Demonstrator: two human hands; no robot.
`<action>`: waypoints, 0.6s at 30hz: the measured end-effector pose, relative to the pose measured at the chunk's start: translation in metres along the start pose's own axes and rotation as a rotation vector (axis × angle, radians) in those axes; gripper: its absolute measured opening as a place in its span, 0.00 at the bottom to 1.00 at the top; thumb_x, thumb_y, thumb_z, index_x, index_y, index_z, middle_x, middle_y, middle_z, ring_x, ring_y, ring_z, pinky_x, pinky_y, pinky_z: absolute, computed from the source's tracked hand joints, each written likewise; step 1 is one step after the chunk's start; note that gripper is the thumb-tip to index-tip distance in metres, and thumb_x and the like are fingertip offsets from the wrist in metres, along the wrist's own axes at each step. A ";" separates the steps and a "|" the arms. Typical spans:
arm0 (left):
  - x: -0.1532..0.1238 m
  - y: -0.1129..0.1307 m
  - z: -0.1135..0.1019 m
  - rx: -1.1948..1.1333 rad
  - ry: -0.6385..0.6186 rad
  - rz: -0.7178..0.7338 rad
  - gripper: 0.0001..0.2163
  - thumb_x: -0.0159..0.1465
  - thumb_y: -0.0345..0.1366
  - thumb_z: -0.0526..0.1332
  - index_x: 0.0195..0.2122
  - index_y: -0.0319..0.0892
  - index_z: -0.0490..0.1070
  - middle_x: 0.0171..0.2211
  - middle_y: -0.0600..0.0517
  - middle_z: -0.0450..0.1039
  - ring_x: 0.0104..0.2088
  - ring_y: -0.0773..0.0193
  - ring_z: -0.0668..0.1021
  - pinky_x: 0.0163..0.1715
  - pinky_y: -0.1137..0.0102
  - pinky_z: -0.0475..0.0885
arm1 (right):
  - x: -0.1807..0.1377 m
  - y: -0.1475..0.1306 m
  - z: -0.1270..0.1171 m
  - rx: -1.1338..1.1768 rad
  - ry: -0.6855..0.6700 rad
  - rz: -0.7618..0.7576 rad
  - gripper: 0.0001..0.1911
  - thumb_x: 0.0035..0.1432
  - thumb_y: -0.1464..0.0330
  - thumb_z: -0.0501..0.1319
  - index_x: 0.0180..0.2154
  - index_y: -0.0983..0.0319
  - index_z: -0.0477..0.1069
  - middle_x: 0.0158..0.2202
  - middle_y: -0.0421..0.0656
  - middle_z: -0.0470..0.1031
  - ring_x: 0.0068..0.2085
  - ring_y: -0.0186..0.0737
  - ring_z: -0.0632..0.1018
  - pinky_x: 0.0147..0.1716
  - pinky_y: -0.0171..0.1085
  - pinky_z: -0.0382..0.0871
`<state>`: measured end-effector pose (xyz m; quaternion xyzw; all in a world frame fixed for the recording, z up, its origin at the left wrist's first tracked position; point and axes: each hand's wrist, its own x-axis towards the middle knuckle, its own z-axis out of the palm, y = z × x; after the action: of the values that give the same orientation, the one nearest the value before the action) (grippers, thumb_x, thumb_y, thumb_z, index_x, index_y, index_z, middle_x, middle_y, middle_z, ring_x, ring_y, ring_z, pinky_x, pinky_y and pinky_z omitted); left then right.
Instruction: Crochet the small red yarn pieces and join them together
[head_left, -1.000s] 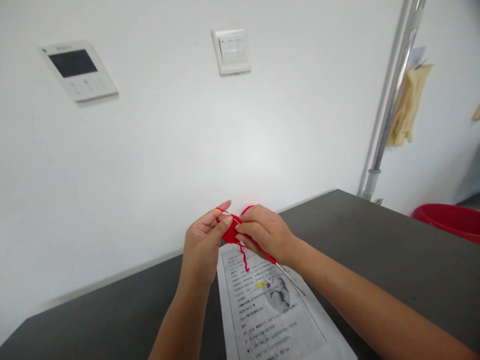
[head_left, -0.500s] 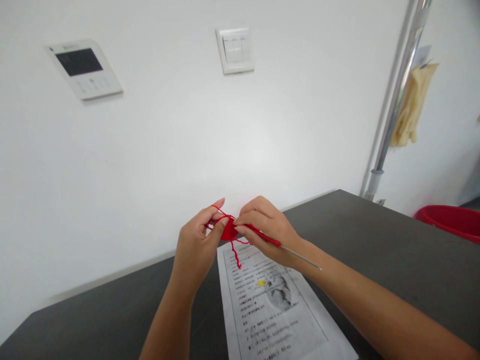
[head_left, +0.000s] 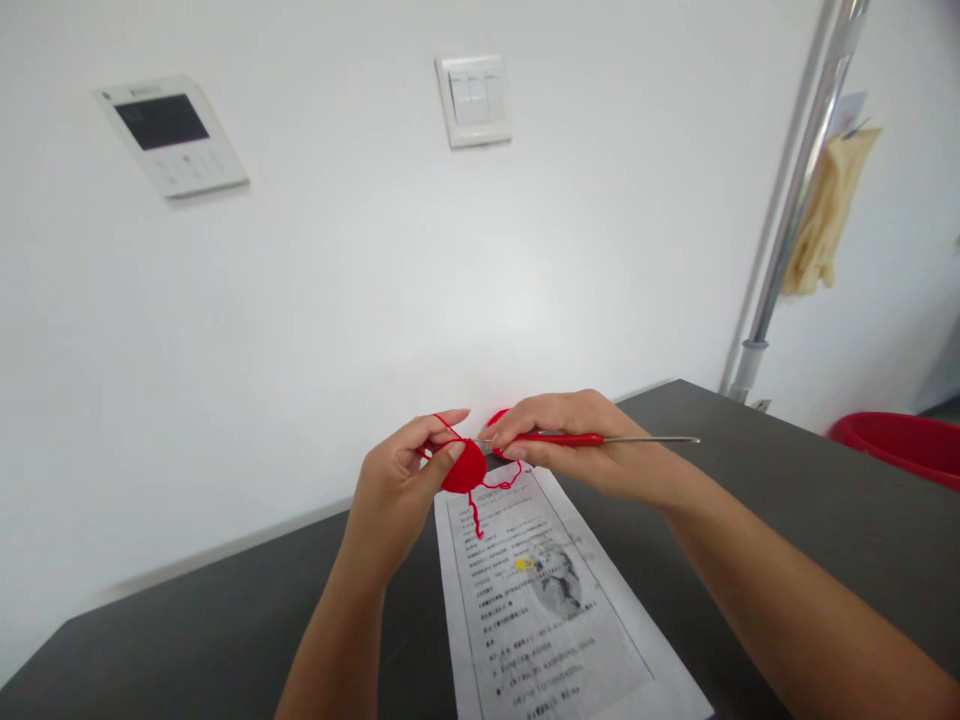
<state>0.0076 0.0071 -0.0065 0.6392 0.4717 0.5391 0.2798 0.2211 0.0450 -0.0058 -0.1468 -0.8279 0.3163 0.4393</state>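
Observation:
Between thumb and fingers, my left hand (head_left: 409, 460) pinches a small round piece of red crochet (head_left: 466, 468). Red yarn (head_left: 448, 427) runs over its raised index finger, and a loose tail hangs below the piece. My right hand (head_left: 581, 440) is closed on a crochet hook (head_left: 574, 439) with a red handle and a metal shaft pointing right. The hook's other tip meets the top edge of the crochet; the exact stitch is too small to make out. Behind the right fingers, a red yarn ball (head_left: 498, 420) is partly hidden.
A printed sheet (head_left: 555, 640) lies on the dark table (head_left: 750, 510) under the hands, with a small yellow stitch marker (head_left: 523, 565) on it. The white wall stands close behind. A red basin (head_left: 900, 440) and a metal pole (head_left: 787, 210) are at the right.
My right hand has moved right and turned the hook nearly level, away from the left fingers. More of the red crochet and the red ball behind now show. The left hand has barely moved.

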 end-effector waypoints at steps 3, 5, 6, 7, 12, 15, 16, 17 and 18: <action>-0.002 0.000 0.001 -0.192 -0.064 -0.064 0.10 0.56 0.36 0.70 0.40 0.43 0.83 0.25 0.54 0.75 0.27 0.65 0.75 0.32 0.71 0.71 | -0.002 -0.003 -0.007 0.212 0.003 0.073 0.07 0.63 0.68 0.65 0.39 0.64 0.80 0.37 0.45 0.83 0.39 0.38 0.83 0.37 0.35 0.78; -0.004 0.001 0.002 -0.302 -0.086 -0.082 0.11 0.54 0.36 0.72 0.39 0.43 0.83 0.24 0.54 0.75 0.26 0.66 0.75 0.30 0.71 0.71 | -0.003 -0.003 -0.008 0.402 0.008 0.129 0.07 0.61 0.67 0.66 0.38 0.65 0.79 0.36 0.46 0.84 0.39 0.39 0.84 0.39 0.36 0.80; -0.005 0.002 0.002 -0.350 -0.085 -0.087 0.11 0.53 0.36 0.73 0.38 0.42 0.84 0.24 0.53 0.75 0.26 0.66 0.75 0.30 0.71 0.71 | -0.003 -0.002 -0.009 0.480 0.002 0.143 0.07 0.61 0.67 0.67 0.37 0.65 0.79 0.36 0.46 0.84 0.39 0.40 0.84 0.39 0.37 0.80; -0.007 0.004 0.003 -0.394 -0.084 -0.093 0.11 0.51 0.36 0.74 0.36 0.42 0.84 0.23 0.53 0.75 0.25 0.66 0.75 0.29 0.71 0.71 | -0.003 0.000 -0.009 0.545 -0.010 0.148 0.08 0.61 0.66 0.67 0.37 0.66 0.79 0.36 0.47 0.84 0.39 0.40 0.85 0.40 0.37 0.81; -0.017 0.019 0.012 -0.574 -0.095 -0.188 0.09 0.49 0.33 0.74 0.32 0.43 0.84 0.24 0.51 0.78 0.29 0.60 0.79 0.37 0.63 0.75 | -0.004 0.008 -0.010 0.722 -0.099 0.077 0.06 0.60 0.68 0.69 0.38 0.65 0.79 0.43 0.49 0.84 0.43 0.41 0.85 0.45 0.40 0.81; -0.022 0.027 0.019 -0.685 -0.126 -0.221 0.07 0.47 0.32 0.74 0.29 0.45 0.84 0.27 0.51 0.80 0.30 0.59 0.80 0.42 0.60 0.75 | -0.002 0.012 -0.004 0.841 -0.127 0.043 0.07 0.59 0.67 0.70 0.37 0.65 0.78 0.42 0.49 0.84 0.42 0.40 0.85 0.43 0.39 0.81; -0.023 0.029 0.021 -0.713 -0.131 -0.219 0.07 0.47 0.32 0.75 0.28 0.45 0.84 0.27 0.51 0.80 0.30 0.60 0.80 0.42 0.61 0.75 | -0.001 0.014 -0.001 0.903 -0.135 0.038 0.08 0.59 0.66 0.70 0.36 0.66 0.77 0.40 0.49 0.84 0.41 0.40 0.85 0.42 0.38 0.81; -0.024 0.030 0.022 -0.732 -0.134 -0.214 0.07 0.47 0.32 0.75 0.28 0.46 0.83 0.26 0.52 0.80 0.30 0.60 0.79 0.40 0.63 0.75 | 0.000 0.015 0.004 0.972 -0.137 0.041 0.09 0.59 0.65 0.70 0.36 0.66 0.77 0.39 0.49 0.84 0.39 0.40 0.85 0.40 0.37 0.82; -0.023 0.030 0.022 -0.742 -0.139 -0.205 0.07 0.47 0.33 0.75 0.28 0.46 0.83 0.25 0.52 0.79 0.29 0.61 0.79 0.39 0.64 0.75 | 0.001 0.016 0.009 1.034 -0.133 0.056 0.10 0.60 0.65 0.69 0.35 0.66 0.76 0.37 0.48 0.84 0.37 0.39 0.85 0.38 0.36 0.82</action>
<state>0.0380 -0.0227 0.0035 0.4790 0.2861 0.5979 0.5756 0.2125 0.0544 -0.0190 0.0877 -0.5854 0.7042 0.3920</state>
